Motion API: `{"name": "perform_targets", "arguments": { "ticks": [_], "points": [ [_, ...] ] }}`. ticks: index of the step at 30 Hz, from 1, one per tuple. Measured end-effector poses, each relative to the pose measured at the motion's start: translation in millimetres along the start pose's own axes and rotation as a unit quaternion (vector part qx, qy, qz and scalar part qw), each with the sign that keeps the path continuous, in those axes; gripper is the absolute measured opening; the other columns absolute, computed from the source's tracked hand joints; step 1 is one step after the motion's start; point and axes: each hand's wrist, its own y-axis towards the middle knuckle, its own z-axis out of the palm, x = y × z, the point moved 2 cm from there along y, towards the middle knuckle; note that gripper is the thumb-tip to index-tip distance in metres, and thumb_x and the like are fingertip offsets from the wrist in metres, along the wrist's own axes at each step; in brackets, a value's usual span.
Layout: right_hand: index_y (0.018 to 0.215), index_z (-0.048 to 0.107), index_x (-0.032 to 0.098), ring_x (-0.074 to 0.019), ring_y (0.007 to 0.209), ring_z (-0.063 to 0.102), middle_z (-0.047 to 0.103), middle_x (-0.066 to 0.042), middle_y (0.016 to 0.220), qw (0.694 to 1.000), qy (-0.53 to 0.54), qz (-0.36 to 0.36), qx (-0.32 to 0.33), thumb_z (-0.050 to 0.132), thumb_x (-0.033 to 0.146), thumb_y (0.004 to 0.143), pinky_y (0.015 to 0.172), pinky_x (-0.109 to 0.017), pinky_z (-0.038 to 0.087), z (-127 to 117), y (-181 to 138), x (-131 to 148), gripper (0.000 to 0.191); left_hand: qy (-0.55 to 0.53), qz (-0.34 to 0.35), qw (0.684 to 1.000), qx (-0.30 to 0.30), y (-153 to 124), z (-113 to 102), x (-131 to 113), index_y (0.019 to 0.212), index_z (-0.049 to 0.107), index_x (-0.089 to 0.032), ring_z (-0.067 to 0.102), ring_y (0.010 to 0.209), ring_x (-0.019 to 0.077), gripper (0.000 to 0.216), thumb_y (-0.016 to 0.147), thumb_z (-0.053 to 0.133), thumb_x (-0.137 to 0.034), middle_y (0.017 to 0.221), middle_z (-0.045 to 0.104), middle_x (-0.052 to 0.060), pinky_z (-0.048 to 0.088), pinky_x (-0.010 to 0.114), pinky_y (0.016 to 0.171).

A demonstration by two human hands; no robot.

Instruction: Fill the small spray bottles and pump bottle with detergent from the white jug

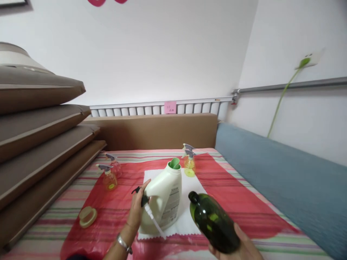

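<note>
My left hand (pixel 136 207) is closed on a pump dispenser (pixel 145 201) with a black head and a white tube that slants down to the right. Its fingers come up against the handle side of a white detergent jug (pixel 162 202); whether they also grip it I cannot tell. The jug stands uncapped, a green spout (pixel 175 163) in its mouth, on a white cloth (pixel 187 213). On the right, my right hand (pixel 241 245) grips the lower end of a dark green bottle (pixel 214 222), tilted with its neck toward the jug.
Two spray bottles (pixel 110 180) stand at the left and two more (pixel 189 168) behind the jug. A pale round cap (pixel 87 216) lies at front left on the red sheet (pixel 225 187). Stacked brown cushions (pixel 40 119) rise at left; a blue padded side (pixel 271 169) borders the right.
</note>
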Motion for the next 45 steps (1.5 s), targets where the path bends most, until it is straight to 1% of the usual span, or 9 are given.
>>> {"name": "perform_targets", "arguments": {
  "ticks": [3, 6, 9, 14, 19, 23, 32, 39, 45],
  "points": [
    [0.094, 0.070, 0.025, -0.0235, 0.084, 0.067, 0.074, -0.005, 0.097, 0.996, -0.023, -0.089, -0.020, 0.071, 0.036, 0.073, 0.065, -0.039, 0.055, 19.2, 3.0, 42.7, 0.024, 0.049, 0.017, 0.997, 0.062, 0.1, 7.6, -4.1, 0.109, 0.068, -0.019, 0.060, 0.084, 0.0248, 0.040, 0.082, 0.048, -0.042, 0.073, 0.067, 0.006, 0.045, 0.032, 0.082],
    [0.099, 0.067, 0.025, -0.0226, 0.085, 0.066, 0.073, -0.005, 0.101, 0.985, -0.096, -0.143, -0.029, 0.066, 0.037, 0.077, 0.064, -0.038, 0.055, 36.4, 6.1, 81.7, 0.025, 0.057, 0.022, 0.993, 0.101, 2.0, 15.4, -5.6, 0.114, 0.066, -0.020, 0.057, 0.103, 0.0274, 0.043, 0.083, 0.046, -0.044, 0.097, 0.070, 0.009, 0.040, 0.034, 0.093],
    [0.097, 0.066, 0.025, -0.0216, 0.085, 0.065, 0.073, -0.004, 0.097, 0.968, -0.183, -0.167, -0.030, 0.064, 0.038, 0.079, 0.063, -0.035, 0.054, 47.4, 11.8, 113.0, 0.023, 0.056, 0.020, 0.990, 0.128, 4.4, 24.7, -6.0, 0.115, 0.065, -0.022, 0.052, 0.114, 0.0285, 0.044, 0.083, 0.047, -0.045, 0.117, 0.065, 0.008, 0.033, 0.036, 0.102],
    [0.097, 0.065, 0.024, -0.0199, 0.080, 0.065, 0.072, -0.004, 0.093, 0.952, -0.251, -0.171, -0.031, 0.064, 0.035, 0.079, 0.058, -0.030, 0.053, 57.7, 26.4, 145.6, 0.022, 0.046, 0.018, 0.988, 0.148, 6.4, 39.2, -7.9, 0.113, 0.066, -0.022, 0.050, 0.118, 0.0305, 0.043, 0.081, 0.051, -0.045, 0.120, 0.064, 0.008, 0.029, 0.040, 0.106],
    [0.097, 0.065, 0.022, -0.0184, 0.070, 0.064, 0.071, -0.005, 0.085, 0.935, -0.315, -0.158, -0.026, 0.064, 0.034, 0.079, 0.050, -0.026, 0.050, 63.0, 37.2, 161.1, 0.022, 0.034, 0.018, 0.985, 0.166, 8.3, 49.3, -12.7, 0.112, 0.067, -0.024, 0.049, 0.119, 0.0305, 0.040, 0.078, 0.056, -0.040, 0.118, 0.065, 0.006, 0.026, 0.040, 0.108],
    [0.104, 0.062, 0.025, -0.0183, 0.072, 0.064, 0.070, -0.003, 0.084, 0.915, -0.374, -0.150, -0.032, 0.064, 0.035, 0.078, 0.050, -0.025, 0.049, 66.1, 38.7, 170.5, 0.028, 0.020, 0.014, 0.986, 0.166, 9.5, 54.6, -18.7, 0.108, 0.069, -0.023, 0.052, 0.117, 0.0310, 0.036, 0.076, 0.060, -0.037, 0.113, 0.068, 0.007, 0.029, 0.041, 0.107],
    [0.106, 0.057, 0.025, -0.0175, 0.068, 0.061, 0.068, -0.003, 0.079, 0.847, -0.510, -0.137, -0.063, 0.065, 0.041, 0.075, 0.048, -0.024, 0.044, 89.0, 39.2, 197.1, 0.036, 0.040, 0.023, 0.981, 0.191, 13.6, 62.7, -12.9, 0.112, 0.066, -0.023, 0.051, 0.119, 0.0288, 0.036, 0.080, 0.056, -0.035, 0.116, 0.066, 0.005, 0.025, 0.040, 0.109],
    [0.113, 0.052, 0.026, -0.0203, 0.070, 0.063, 0.069, -0.005, 0.080, 0.776, -0.609, -0.136, -0.095, 0.067, 0.046, 0.071, 0.050, -0.026, 0.043, 108.0, 43.2, 207.4, 0.049, 0.080, 0.050, 0.977, 0.192, 14.5, 66.2, -12.6, 0.117, 0.063, -0.024, 0.052, 0.118, 0.0284, 0.037, 0.084, 0.050, -0.035, 0.116, 0.066, 0.005, 0.028, 0.041, 0.108],
    [0.116, 0.047, 0.026, -0.0211, 0.076, 0.062, 0.067, -0.005, 0.090, 0.683, -0.712, -0.123, -0.105, 0.065, 0.051, 0.070, 0.049, -0.025, 0.045, 135.5, 42.9, 209.1, 0.055, 0.135, 0.069, 0.962, 0.226, 16.2, 67.3, -7.2, 0.127, 0.054, -0.023, 0.048, 0.123, 0.0238, 0.043, 0.090, 0.039, -0.038, 0.126, 0.060, 0.004, 0.026, 0.038, 0.109]
  ]
}}
